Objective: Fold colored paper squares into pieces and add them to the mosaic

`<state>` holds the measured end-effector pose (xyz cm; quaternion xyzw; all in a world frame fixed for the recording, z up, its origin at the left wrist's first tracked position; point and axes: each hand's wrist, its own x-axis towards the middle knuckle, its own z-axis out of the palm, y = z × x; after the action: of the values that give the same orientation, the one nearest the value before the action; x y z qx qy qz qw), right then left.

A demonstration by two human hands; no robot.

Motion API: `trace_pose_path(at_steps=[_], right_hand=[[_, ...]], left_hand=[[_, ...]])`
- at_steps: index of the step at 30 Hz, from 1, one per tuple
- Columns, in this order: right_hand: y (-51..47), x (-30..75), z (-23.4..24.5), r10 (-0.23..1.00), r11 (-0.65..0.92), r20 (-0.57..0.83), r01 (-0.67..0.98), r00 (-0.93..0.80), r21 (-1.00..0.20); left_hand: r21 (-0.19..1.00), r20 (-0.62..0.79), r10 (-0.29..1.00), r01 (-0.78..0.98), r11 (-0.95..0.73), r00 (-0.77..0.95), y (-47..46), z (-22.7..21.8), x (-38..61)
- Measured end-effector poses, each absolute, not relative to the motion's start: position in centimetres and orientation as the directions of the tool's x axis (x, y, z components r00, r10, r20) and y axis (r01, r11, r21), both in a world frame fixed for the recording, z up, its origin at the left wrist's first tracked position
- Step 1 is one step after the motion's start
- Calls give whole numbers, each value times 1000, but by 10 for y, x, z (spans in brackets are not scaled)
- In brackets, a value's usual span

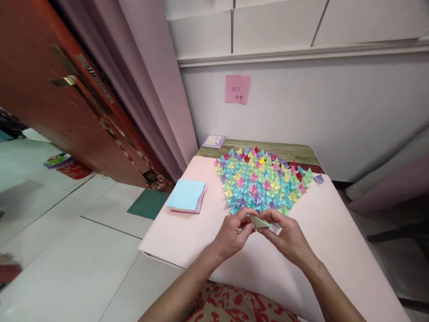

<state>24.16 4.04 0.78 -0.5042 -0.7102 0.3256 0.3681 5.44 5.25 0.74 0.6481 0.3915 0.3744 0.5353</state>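
My left hand [233,232] and my right hand [287,236] meet over the near middle of a pink-covered table [187,232]. Both pinch a small pale green folded paper piece [259,221] between fingertips. Just beyond the hands lies a wide patch of several small folded paper shapes [263,181] in teal, green, pink, purple, yellow and red, packed tightly together. One purple folded shape [318,178] sits apart at the patch's right edge.
A stack of square paper sheets, light blue on top [187,196], lies at the table's left. A small paper pack [213,141] sits at the far left corner. A pink note [237,89] hangs on the white wall. A red-brown door [60,103] and curtain stand left.
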Motion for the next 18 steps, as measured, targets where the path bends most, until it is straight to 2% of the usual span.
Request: trace_pose_path(at_steps=[3, 7, 14, 18], right_hand=[[41, 243, 11, 934, 348, 240, 520, -266, -780], [44, 245, 12, 905, 412, 264, 535, -333, -737], [49, 247, 6, 919, 345, 176, 503, -353, -792], [48, 246, 13, 926, 311, 139, 502, -351, -807]], left_hand=[[982, 80, 890, 115, -146, 448, 55, 9, 50], [984, 31, 864, 136, -114, 502, 61, 12, 41], [997, -76, 804, 17, 82, 589, 70, 13, 35], [986, -110, 820, -42, 160, 561, 71, 8, 39]])
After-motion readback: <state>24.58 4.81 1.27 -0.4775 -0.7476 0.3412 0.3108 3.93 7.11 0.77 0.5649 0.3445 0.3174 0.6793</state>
